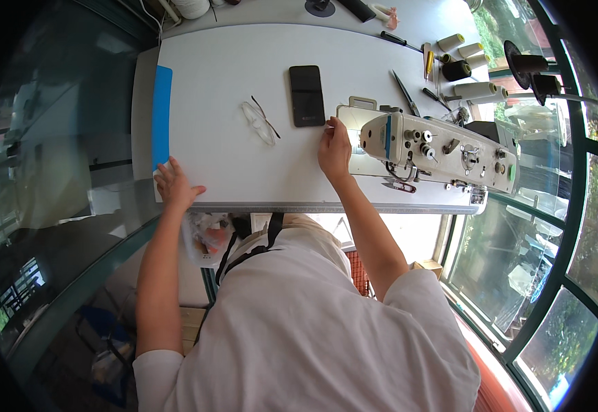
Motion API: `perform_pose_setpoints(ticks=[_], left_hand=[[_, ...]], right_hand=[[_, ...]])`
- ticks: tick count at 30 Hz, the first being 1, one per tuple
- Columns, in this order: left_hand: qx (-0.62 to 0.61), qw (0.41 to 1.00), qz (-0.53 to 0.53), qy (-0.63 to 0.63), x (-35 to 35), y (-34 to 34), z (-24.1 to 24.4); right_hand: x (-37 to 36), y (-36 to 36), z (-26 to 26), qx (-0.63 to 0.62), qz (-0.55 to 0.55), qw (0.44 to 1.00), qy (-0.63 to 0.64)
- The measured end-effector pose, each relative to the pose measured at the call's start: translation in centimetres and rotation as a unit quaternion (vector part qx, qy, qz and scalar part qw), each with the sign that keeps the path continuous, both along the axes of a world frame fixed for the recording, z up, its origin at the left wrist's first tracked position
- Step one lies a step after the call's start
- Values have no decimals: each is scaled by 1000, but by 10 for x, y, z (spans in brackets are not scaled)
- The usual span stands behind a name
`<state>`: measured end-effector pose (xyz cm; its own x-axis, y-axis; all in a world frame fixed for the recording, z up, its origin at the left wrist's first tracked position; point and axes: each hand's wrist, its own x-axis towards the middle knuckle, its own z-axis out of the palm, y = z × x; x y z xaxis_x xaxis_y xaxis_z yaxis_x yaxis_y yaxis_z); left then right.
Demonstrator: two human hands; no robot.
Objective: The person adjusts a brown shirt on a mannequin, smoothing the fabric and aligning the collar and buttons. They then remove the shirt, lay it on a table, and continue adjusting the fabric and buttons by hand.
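My left hand [174, 185] rests at the left end of the white sewing table [216, 170], fingers spread, just below a blue strip [162, 118]. My right hand [336, 149] lies at the left side of the sewing machine bed [368, 166], its fingers close together and partly curled. Whether anything thin is between those fingers cannot be made out. The white sewing machine head [438, 147] reaches in from the right, and a lamp lights its needle area. Just beyond my right fingertips lies a black smartphone [306, 96]. Eyeglasses [260, 122] lie left of the phone.
Thread snips [400, 185] lie by the machine's front. Behind it are pointed scissors or tweezers [405, 91], a screwdriver [399, 39] and several thread cones [475, 90]. A plastic basket [207, 239] hangs below the table's front edge [288, 207]. Windows [530, 257] stand at right.
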<state>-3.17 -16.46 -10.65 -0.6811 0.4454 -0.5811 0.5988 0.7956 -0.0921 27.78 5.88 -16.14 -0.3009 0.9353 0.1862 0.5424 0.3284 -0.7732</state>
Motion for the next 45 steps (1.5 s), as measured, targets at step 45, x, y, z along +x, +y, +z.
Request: perform_pose_setpoints(ticks=[45], left_hand=[[49,933,261,-241,257,-802,-165]], right_hand=[[-81,-508,35,51,359,928,-88]])
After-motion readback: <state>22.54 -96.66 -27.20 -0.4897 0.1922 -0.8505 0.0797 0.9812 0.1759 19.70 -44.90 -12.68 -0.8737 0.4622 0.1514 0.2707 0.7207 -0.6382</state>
